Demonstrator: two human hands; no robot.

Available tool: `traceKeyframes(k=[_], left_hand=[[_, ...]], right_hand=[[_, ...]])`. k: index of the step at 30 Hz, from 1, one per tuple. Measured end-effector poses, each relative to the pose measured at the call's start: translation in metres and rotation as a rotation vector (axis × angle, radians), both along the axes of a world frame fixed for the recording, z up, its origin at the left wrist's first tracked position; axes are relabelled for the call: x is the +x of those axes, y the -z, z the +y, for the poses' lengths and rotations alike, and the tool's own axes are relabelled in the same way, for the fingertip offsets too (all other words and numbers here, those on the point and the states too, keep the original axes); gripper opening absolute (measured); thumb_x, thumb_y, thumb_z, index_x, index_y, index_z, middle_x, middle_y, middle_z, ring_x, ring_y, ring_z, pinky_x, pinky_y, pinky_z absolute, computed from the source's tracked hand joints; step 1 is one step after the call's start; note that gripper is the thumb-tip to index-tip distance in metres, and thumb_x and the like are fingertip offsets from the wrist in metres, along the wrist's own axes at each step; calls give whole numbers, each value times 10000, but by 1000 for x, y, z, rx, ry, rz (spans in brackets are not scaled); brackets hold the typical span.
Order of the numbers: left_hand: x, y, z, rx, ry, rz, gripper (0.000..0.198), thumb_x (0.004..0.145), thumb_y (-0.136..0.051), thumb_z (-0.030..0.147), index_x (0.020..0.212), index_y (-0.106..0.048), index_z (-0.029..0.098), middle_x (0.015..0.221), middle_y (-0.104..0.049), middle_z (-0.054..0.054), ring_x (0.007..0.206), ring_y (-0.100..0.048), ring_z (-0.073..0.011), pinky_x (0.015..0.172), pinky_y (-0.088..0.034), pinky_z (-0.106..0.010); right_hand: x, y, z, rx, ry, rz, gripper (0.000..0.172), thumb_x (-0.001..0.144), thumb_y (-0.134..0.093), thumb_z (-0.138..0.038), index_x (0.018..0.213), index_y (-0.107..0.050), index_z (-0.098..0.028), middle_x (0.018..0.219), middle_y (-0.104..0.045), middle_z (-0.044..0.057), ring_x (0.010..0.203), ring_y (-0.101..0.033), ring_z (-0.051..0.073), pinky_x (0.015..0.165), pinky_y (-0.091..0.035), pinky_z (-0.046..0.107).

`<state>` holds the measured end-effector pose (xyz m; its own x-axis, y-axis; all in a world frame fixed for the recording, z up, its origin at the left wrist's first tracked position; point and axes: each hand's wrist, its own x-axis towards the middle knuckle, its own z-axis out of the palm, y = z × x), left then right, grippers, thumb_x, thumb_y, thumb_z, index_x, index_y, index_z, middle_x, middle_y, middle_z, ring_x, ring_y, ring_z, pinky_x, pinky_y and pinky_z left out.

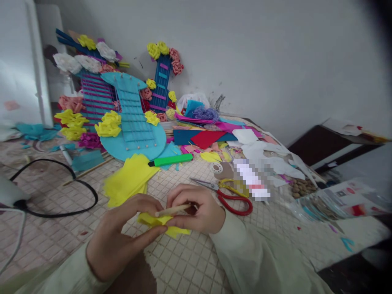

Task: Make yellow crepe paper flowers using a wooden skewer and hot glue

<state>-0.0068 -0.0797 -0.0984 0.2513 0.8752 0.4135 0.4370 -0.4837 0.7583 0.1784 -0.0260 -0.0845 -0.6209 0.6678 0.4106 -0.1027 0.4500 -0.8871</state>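
My left hand (125, 228) pinches a piece of yellow crepe paper (153, 219) between thumb and fingers, low over the tiled tabletop. Across that paper lies a thin wooden stick (173, 210), gripped by my right hand (197, 208), whose thumb also presses near the paper. The stick's far end is hidden inside the right hand. Just beyond my hands rests a stack of yellow paper sheets (128, 179). Scissors (235, 202) with red and yellow handles lie right of my right hand, and a green marker (171, 160) lies behind.
At the back stand a light-blue guitar-shaped craft piece (137, 122) and a dark-blue strip (161, 85) with paper flowers. Coloured scraps and purple yarn (205, 114) are piled behind. A black cable (94, 196) loops at left. A clear plastic bag (330, 204) sits at right.
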Motion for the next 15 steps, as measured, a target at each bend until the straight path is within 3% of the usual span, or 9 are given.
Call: traceKeyframes(k=[4, 6, 10, 15], left_hand=[[2, -5, 2, -383, 47, -146, 141, 720, -608, 281, 830, -541, 225, 788, -602, 6, 759, -585, -157, 667, -487, -267], [4, -9, 4, -563, 115, -240, 116, 730, -589, 297, 805, -563, 212, 749, -594, 5, 714, -573, -151, 626, -478, -249], [3, -9, 8, -831, 210, -362, 108, 709, -615, 290, 747, -598, 190, 711, -590, 4, 703, -553, -148, 633, -445, -237], [3, -1, 11, -886, 159, -559, 98, 690, -625, 281, 707, -619, 185, 687, -564, 11, 677, -515, -127, 626, -421, -226]], right_hand=[[2, 8, 0, -423, -79, -38, 225, 637, -726, -236, 738, -541, -157, 499, -411, -81, 402, -294, 33, 363, -224, 156], [1, 12, 1, -558, -114, -27, 268, 615, -745, -248, 746, -531, -154, 472, -375, -100, 391, -268, 24, 351, -196, 144], [-2, 12, 5, -680, -143, 44, 315, 599, -751, -269, 802, -543, -147, 604, -532, -56, 465, -413, 32, 406, -275, 138], [-3, 8, 9, -686, -146, 36, 362, 606, -742, -253, 894, -547, -150, 661, -571, -42, 496, -466, 39, 442, -346, 140]])
